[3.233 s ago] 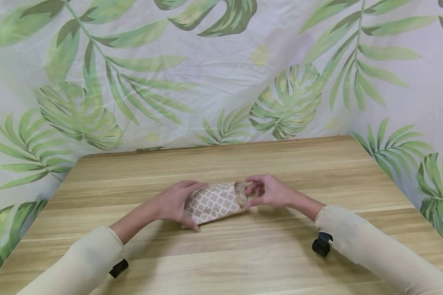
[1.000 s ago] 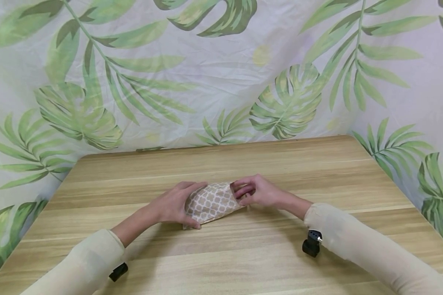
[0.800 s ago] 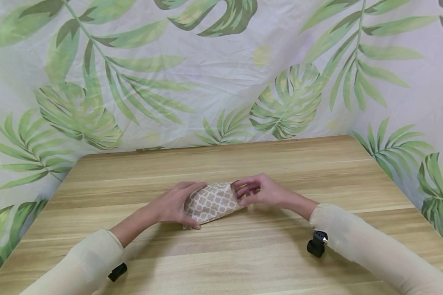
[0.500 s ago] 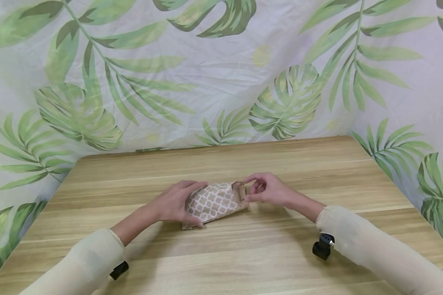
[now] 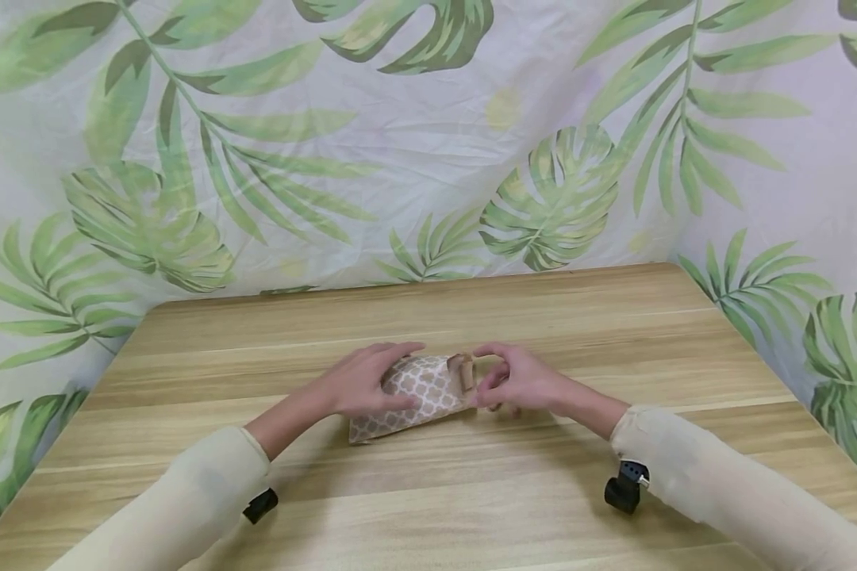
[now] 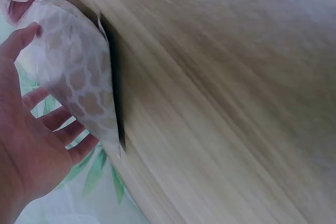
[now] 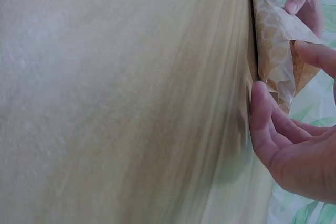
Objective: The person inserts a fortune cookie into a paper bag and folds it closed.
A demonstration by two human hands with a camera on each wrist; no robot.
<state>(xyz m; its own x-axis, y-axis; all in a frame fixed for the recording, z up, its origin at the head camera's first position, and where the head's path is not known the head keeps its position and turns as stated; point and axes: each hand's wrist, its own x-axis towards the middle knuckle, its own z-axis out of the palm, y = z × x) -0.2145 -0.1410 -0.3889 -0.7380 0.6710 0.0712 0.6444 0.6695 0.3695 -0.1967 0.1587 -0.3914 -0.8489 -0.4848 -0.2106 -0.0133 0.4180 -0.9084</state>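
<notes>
A tan paper bag [image 5: 424, 387] with a white lattice print lies flat on the table, its mouth [image 5: 463, 371] to the right. There the paper is crumpled and shows its plain brown inside, seen also in the right wrist view. My left hand [image 5: 353, 385] straddles the bag, thumb over its top and spread fingers along the far edge. At the mouth is my right hand [image 5: 528, 383]. Its bent index finger [image 7: 317, 56] meets the upper corner; the thumb is near the lower edge. Whether these pinch the paper is unclear.
The wooden table [image 5: 428, 492] reaches back to a hanging cloth [image 5: 400, 143] printed with green leaves. Black wrist devices [image 5: 623, 488] hang beneath both cream sleeves [image 5: 193, 488].
The right fingers, at the bag's mouth a second ago, have drawn back slightly right. My left hand has slid right, its thumb leaving the near edge and exposing the bag's left corner.
</notes>
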